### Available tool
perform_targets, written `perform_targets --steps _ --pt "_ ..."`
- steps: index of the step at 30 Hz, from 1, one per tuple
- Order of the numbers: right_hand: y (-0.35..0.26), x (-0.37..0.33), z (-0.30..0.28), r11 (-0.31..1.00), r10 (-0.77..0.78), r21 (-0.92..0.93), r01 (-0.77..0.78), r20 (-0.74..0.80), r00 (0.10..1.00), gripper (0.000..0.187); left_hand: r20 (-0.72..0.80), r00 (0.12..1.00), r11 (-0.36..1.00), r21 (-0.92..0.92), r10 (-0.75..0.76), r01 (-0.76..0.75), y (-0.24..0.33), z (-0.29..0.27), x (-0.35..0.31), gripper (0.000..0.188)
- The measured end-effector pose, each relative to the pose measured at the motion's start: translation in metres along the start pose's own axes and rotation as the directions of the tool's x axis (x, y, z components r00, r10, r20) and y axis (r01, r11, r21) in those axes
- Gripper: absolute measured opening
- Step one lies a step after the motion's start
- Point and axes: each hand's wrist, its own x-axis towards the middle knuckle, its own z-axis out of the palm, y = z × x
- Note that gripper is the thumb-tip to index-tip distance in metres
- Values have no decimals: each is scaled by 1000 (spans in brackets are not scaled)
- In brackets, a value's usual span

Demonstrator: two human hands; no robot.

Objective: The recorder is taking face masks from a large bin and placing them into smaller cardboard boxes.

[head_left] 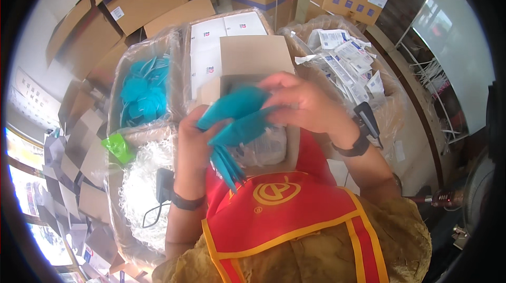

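Note:
Both of my hands are raised over the open brown carton [256,54] in front of me. My left hand [196,133] is closed around a bunch of thin teal folded sheets [224,164], some of which hang below it. My right hand [305,101] pinches the right edge of the upper teal sheets [240,106], which are fanned apart and blurred by motion. Their exact kind cannot be made out. Behind and below them, a clear plastic bag [266,148] with pale contents lies in the carton, partly hidden by the sheets and hands.
At left, a plastic-lined box holds teal pieces [145,93]; nearer is a bin of white shredded filler [145,188] with a green packet [118,148]. White boxes [205,46] stand behind the carton. White packets [348,64] fill a lined box at right. Flattened cartons [79,146] pile up far left.

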Motion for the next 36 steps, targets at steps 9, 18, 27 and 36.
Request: perform_targets --steps 9,18,27,36 --pt "18 -8 -32 830 54 -534 -158 -206 977 15 -374 910 914 -405 -178 13 -6 -39 11 31" --pt "-33 -2 37 885 -90 -465 5 -162 983 13 -325 914 874 -482 -242 60 -15 -13 16 53" --pt "-34 -9 73 927 -175 -334 171 19 984 18 -346 927 908 -419 -142 -17 -14 3 11 38" --pt "21 13 28 961 275 -27 -274 16 961 31 -395 856 841 -535 -334 81 -24 -55 -12 45"
